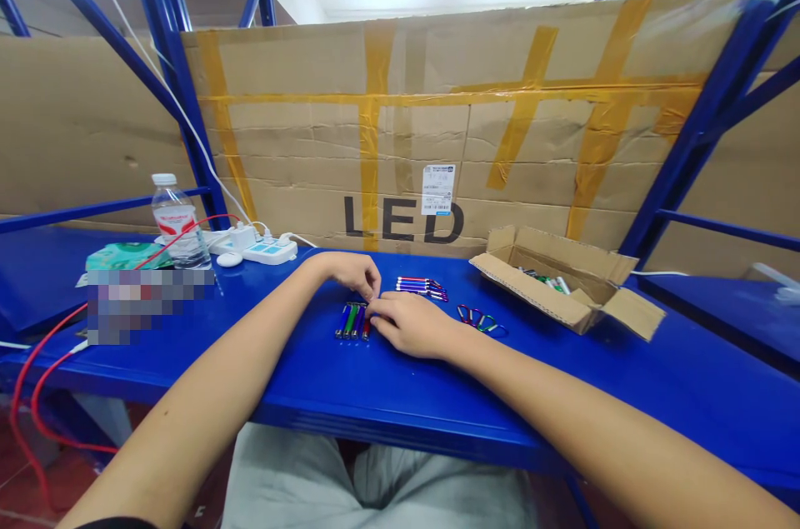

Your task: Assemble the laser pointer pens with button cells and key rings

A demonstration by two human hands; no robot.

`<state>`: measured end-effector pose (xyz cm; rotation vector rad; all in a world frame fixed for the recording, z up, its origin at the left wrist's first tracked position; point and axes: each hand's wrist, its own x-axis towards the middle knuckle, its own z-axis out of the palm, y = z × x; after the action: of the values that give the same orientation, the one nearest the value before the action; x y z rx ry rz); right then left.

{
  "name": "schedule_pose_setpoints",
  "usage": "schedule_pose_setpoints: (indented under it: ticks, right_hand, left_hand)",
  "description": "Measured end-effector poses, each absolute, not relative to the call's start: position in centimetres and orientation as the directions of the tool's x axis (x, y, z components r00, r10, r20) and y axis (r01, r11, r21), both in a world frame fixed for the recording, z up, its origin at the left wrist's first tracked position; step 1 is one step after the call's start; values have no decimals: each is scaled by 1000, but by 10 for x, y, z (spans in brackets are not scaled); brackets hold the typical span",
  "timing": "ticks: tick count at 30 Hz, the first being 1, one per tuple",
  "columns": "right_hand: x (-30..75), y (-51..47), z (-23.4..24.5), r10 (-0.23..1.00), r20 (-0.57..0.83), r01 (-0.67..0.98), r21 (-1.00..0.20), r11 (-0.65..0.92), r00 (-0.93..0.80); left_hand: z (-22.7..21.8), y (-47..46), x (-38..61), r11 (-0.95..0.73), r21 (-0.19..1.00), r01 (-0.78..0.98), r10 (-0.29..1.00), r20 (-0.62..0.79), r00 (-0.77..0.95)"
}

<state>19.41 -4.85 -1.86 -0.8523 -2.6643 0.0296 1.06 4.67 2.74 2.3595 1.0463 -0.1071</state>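
Observation:
A row of short, shiny metal tubes [346, 321], blue, green and dark, lies side by side on the blue table. At the row's right end is a red tube [366, 327]. Bent over its upper end, my left hand [353, 271] has its fingertips pinched together; what is between them is too small to make out. My right hand [409, 322] rests on the table from the right, thumb and fingers closed at the red tube. Behind it lie several blue and purple tubes with carabiners [422, 287]. Several loose coloured carabiners [480, 320] lie beyond my right wrist.
An open cardboard box [543, 279] with small items inside stands at the right. On the left are a water bottle [178, 221], a power strip [268, 250], a green packet [125, 256] and red cables [47, 396]. A large cardboard panel [300, 154] closes off the back.

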Motion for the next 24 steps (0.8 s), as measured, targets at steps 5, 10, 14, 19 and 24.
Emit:
schedule_pose_setpoints:
  ticks: [5, 10, 14, 19, 24]
  right_hand:
    - [196, -52, -16, 588, 338, 591, -106, 799, -735]
    - [197, -62, -13, 608, 236, 604, -96, 791, -758]
    - [213, -68, 0, 620, 94, 600, -177, 780, -779]
    - [261, -54, 27, 705, 36, 584, -531, 614, -708]
    - [302, -24, 20, 846, 277, 573, -635, 518, -456]
  left_hand:
    - [28, 44, 15, -523, 440, 730, 700, -266, 663]
    - [26, 42, 19, -507, 388, 770, 743, -256, 618]
    - [28, 37, 22, -512, 343, 788, 745, -280, 606]
    - [32, 16, 37, -537, 246, 807, 748, -303, 591]
    - [26, -7, 63, -648, 238, 723, 723, -105, 683]
